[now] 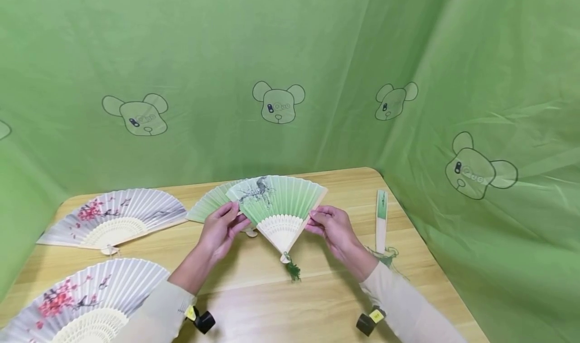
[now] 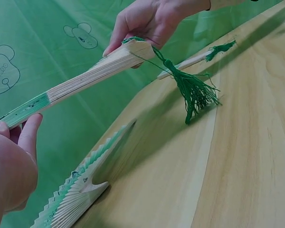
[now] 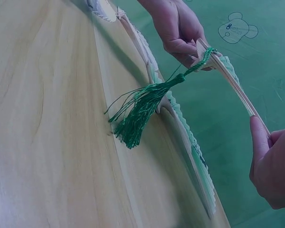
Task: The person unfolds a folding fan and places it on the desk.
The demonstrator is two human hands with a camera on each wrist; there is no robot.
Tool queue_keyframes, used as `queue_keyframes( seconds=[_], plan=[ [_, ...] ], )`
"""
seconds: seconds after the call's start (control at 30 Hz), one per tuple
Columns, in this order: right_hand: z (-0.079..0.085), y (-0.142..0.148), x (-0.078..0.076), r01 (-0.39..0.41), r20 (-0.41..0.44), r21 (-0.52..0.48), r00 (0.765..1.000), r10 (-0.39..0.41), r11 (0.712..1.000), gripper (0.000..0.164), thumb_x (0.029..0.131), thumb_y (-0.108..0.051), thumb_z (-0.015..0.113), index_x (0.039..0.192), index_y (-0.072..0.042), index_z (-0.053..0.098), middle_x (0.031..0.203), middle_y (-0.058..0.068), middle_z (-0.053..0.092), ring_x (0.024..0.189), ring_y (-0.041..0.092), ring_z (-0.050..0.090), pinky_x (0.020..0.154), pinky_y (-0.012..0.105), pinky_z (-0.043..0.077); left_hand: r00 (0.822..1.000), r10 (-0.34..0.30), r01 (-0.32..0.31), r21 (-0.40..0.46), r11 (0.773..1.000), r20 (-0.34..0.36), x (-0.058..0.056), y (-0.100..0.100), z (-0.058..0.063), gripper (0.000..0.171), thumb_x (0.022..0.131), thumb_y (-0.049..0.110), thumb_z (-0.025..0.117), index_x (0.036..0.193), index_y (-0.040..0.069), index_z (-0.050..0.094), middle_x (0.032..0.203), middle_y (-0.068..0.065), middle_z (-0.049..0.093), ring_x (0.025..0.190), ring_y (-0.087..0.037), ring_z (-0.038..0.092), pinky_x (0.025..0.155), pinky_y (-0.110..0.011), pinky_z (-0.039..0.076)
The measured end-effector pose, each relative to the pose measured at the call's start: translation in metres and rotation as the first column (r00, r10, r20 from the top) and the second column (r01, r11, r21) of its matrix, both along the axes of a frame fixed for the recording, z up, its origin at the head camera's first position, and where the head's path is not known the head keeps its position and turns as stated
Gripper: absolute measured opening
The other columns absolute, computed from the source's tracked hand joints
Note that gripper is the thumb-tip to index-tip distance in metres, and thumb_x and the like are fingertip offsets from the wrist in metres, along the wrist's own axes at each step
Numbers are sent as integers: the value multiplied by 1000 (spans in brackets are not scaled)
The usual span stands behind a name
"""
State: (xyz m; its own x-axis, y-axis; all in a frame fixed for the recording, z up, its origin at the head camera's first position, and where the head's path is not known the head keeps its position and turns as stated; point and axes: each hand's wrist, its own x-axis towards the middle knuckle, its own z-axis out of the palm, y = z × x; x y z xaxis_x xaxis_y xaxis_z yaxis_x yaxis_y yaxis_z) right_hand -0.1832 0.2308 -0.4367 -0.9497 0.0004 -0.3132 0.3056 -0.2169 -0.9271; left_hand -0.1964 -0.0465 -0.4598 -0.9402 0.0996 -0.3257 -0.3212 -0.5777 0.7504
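Observation:
Between both hands, a green folding fan is spread and held up above the table, its pale slatted ribs pointing down. My left hand pinches its left edge. On the opposite edge my right hand pinches between thumb and fingers. A dark green tassel hangs from the fan's pivot. Behind the left hand, a second green fan lies spread on the table, partly covered by the held one. To the right of the right hand lies a folded green fan with its own tassel.
At the left, two spread grey-white fans with pink blossoms lie on the wooden table: a far fan and a near fan, the near one partly hidden by the left sleeve. A green curtain with bear heads surrounds the table's back and sides.

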Motion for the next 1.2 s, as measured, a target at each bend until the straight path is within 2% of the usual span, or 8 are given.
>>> queue_keyframes(
  seconds=[0.37,0.7,1.0,1.2],
  plan=[
    [1,0,3,14,-19,-27,1000,-14,1000,20,94,3,56,113,5,48,88,6,60,79,13,63,82,25,65,997,71,-71,-66,995,-14,5,-5,2,39,99,6,55,135,-3,45,98,-6,62,85,-14,67,95,-32,62],
    [0,-1,5,40,-26,-28,999,-41,999,20,94,3,56,112,5,48,88,6,62,78,13,64,80,25,66,997,77,-78,-80,994,-14,10,-10,0,42,98,4,55,137,-5,42,103,-7,62,85,-14,68,96,-31,61],
    [-2,-1,9,60,-26,-34,998,-61,998,22,96,2,54,116,7,47,93,7,60,80,14,64,83,25,65,995,83,-88,-97,991,-47,16,-15,-2,29,97,0,55,124,-7,44,101,-8,59,85,-16,67,97,-32,61],
    [-4,-1,11,72,-21,-62,997,-74,995,19,96,2,53,113,6,47,92,7,59,80,13,63,83,24,65,994,93,-98,-87,991,-56,20,-18,-3,21,97,-1,54,116,-6,46,93,-6,60,84,-14,66,96,-32,61]
  ],
)
